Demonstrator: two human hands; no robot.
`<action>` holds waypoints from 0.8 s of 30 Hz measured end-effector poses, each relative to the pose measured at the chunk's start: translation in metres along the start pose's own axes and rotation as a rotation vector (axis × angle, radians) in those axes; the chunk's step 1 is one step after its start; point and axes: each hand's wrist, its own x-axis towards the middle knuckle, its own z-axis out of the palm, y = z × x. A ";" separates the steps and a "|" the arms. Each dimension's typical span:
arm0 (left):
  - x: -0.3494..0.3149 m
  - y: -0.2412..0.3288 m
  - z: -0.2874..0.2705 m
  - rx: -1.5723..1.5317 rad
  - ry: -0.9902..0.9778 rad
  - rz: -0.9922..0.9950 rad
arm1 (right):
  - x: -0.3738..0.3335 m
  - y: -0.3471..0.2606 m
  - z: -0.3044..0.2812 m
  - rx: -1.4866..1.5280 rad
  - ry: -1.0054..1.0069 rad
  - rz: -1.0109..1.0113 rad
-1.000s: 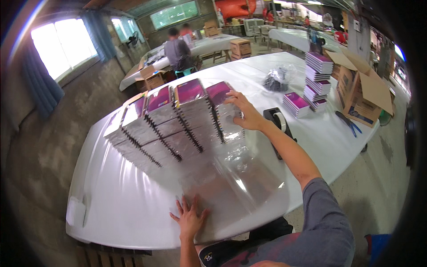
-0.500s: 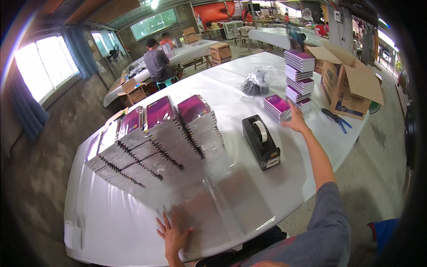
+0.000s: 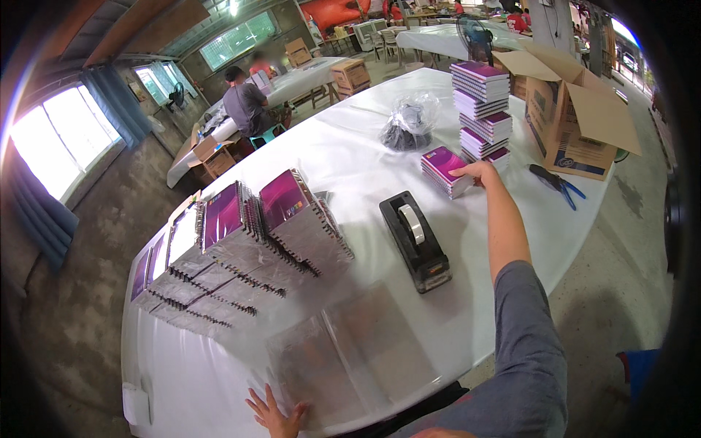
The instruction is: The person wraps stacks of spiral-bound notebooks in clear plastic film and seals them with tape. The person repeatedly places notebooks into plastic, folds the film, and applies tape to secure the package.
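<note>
My right hand (image 3: 478, 172) reaches out to a short stack of purple spiral notebooks (image 3: 442, 162). Its fingers close on the near right edge of the top notebook; the underside of the grip is hidden. Close to the front table edge, my left hand (image 3: 276, 417) lies spread and holds nothing. Beside it, clear plastic covers (image 3: 350, 358) lie flat on the white-covered table. A black tape dispenser (image 3: 416, 241) with a white roll stands between the covers and the short stack. Behind my right hand rises a taller notebook stack (image 3: 482, 109).
Tall piles of plastic-wrapped purple notebooks (image 3: 241, 248) fill the table's left side. Blue-handled pliers (image 3: 556, 184) lie near an open cardboard box (image 3: 573, 124) at the right. A crumpled clear plastic bag (image 3: 410, 124) sits farther back. A person (image 3: 248, 106) is seated at another table.
My right hand has moved from beside the short stack onto its top notebook, and its fingers have closed there. My left hand stays spread by the plastic covers. The view has shifted slightly.
</note>
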 end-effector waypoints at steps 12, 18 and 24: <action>0.003 0.011 -0.013 -0.057 0.074 0.078 | -0.005 -0.019 0.015 0.132 -0.150 0.043; -0.009 -0.003 -0.007 -0.064 0.130 -0.043 | -0.003 -0.012 0.021 0.317 -0.200 0.031; -0.026 -0.007 -0.017 -0.093 0.087 -0.133 | 0.003 -0.005 0.026 0.315 -0.116 0.038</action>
